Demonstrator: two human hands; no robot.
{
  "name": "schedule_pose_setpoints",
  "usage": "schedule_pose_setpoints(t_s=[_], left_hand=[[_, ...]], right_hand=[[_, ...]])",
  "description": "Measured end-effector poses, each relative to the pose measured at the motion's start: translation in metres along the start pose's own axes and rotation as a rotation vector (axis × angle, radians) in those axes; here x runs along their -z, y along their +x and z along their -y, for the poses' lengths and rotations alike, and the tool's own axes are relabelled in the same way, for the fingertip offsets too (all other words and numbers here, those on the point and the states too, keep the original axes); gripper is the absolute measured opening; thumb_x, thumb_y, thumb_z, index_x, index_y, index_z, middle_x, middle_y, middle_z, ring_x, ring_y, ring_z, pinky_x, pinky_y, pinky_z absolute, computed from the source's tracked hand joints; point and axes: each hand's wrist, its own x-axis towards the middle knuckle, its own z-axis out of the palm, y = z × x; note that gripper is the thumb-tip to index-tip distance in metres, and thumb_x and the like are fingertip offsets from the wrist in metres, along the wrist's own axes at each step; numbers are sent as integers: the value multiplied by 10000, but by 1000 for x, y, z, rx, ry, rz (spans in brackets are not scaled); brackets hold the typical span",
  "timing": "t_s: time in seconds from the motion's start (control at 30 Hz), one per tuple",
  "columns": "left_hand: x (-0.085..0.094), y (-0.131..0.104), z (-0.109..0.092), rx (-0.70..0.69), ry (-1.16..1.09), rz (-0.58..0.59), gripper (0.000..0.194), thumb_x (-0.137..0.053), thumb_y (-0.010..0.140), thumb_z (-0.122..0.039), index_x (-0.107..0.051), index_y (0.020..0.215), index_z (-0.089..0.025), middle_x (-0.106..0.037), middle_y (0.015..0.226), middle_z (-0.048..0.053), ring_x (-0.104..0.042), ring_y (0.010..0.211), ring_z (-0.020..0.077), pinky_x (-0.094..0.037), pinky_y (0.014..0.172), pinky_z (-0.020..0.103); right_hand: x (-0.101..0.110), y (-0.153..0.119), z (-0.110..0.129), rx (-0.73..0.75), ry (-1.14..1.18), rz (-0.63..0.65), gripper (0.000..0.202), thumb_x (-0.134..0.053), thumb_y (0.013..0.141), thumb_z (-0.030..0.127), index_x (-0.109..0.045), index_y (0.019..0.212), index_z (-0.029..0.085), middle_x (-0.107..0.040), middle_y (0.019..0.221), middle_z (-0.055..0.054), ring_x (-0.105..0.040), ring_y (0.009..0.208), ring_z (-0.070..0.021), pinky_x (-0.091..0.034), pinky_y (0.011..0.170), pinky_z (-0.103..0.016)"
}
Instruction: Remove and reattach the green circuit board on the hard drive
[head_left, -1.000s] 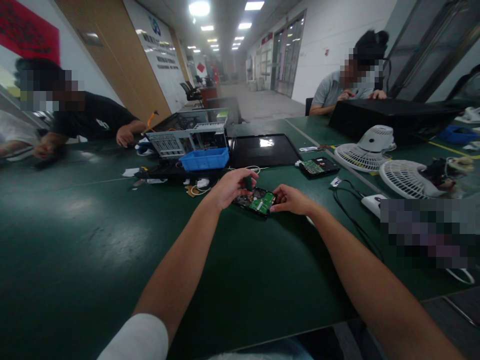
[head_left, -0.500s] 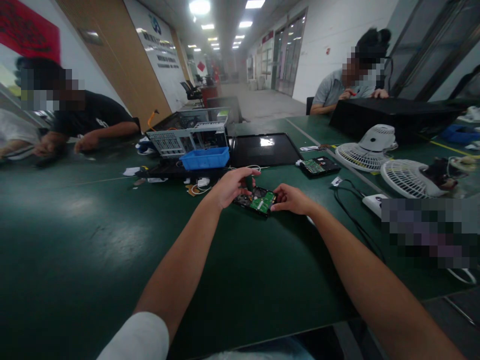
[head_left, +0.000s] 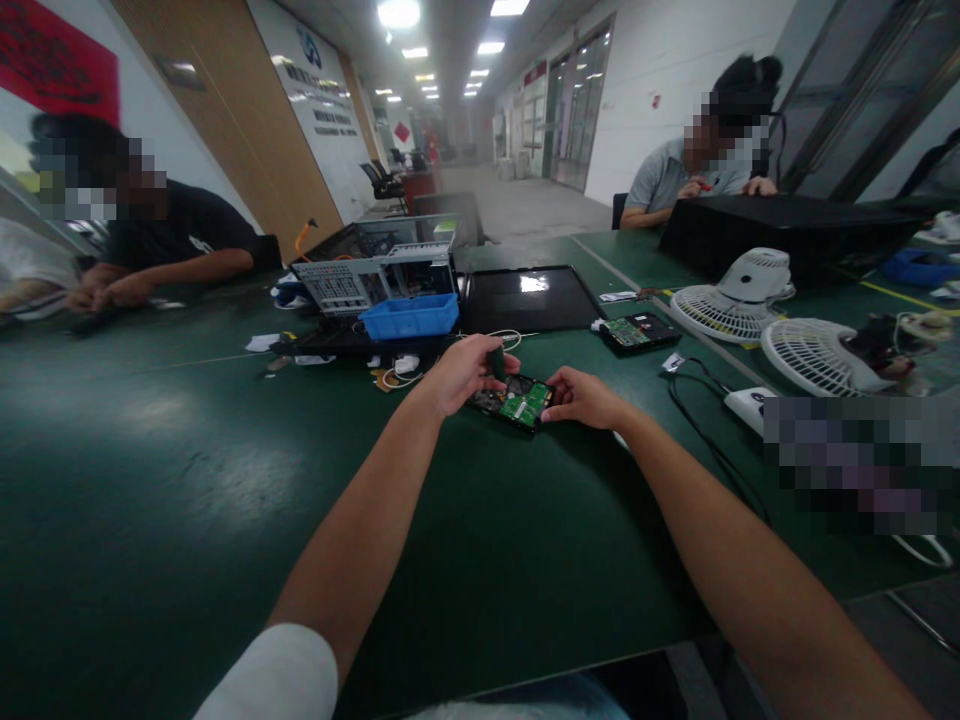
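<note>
A hard drive [head_left: 517, 408] lies on the green table, its green circuit board facing up. My left hand [head_left: 466, 374] is closed around a short, dark-handled screwdriver [head_left: 497, 364], which stands roughly upright over the drive's left part. The screwdriver's tip is too small to make out. At the drive's right end, my right hand [head_left: 583, 398] grips the edge between thumb and fingers. A second hard drive [head_left: 639, 332] rests farther back to the right, apart from both hands.
Behind my hands stand a blue tray [head_left: 411, 317], an opened computer case [head_left: 352, 280] and a flat black panel [head_left: 531, 300]. White fan parts [head_left: 731, 300], a power strip [head_left: 746, 408] and cables occupy the right. Two co-workers sit across the table, left and right.
The fingers of my left hand have shifted slightly around the screwdriver, showing more of its handle. My right hand and the hard drive stay put. The left co-worker's hands have come together.
</note>
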Motion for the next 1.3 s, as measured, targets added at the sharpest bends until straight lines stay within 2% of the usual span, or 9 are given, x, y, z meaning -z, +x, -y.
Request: schedule_pose_setpoints(t_s=[0.27,0.5,0.83,0.93,1.07,1.3], left_hand=[[1,-1,-3,-42,50,-54,217,-664,832,-344,-712,900,-143,-660,904,87,-620,818,177,-524,612,256],[-4,-6,-5,-18,29,17,257,-656,844,-365,-684,973,-144,-691,879,107,-666,843,213,-534,627,289],[-5,-5,-4,4,-7,-2,219,-639,848,-340,-633,947,-144,-743,963,164,-704,901,252,-532,643,306],[-5,-5,-5,-32,21,9,209,-634,834,-327,-676,900,-133,-723,984,149,-675,929,237,-535,652,297],[-3,-5,-4,-77,67,-6,197,-652,810,-324,-712,850,-140,-675,917,102,-630,862,203,-525,630,281],[-4,-5,-4,-36,56,47,231,-664,819,-353,-701,897,-140,-671,879,103,-646,838,211,-528,619,294]], right_hand=[[1,0,0,8,9,4,660,-941,605,460,-591,1108,212,-713,868,-13,-666,767,-182,-499,677,-296],[-1,1,-4,16,-1,-16,659,-942,598,469,-597,1100,219,-710,856,-7,-669,768,-185,-503,676,-296],[0,0,-2,-11,0,-13,675,-945,594,464,-597,1116,216,-708,857,-2,-666,754,-176,-507,672,-293],[0,0,-1,-5,0,-9,672,-944,596,469,-597,1112,215,-709,858,-1,-664,753,-175,-506,671,-292],[1,-1,0,-1,-9,-8,661,-939,605,476,-602,1109,213,-710,863,-6,-668,760,-180,-508,673,-298],[0,-1,0,10,-6,-10,665,-940,605,462,-600,1117,207,-710,862,-8,-665,759,-176,-503,673,-293]])
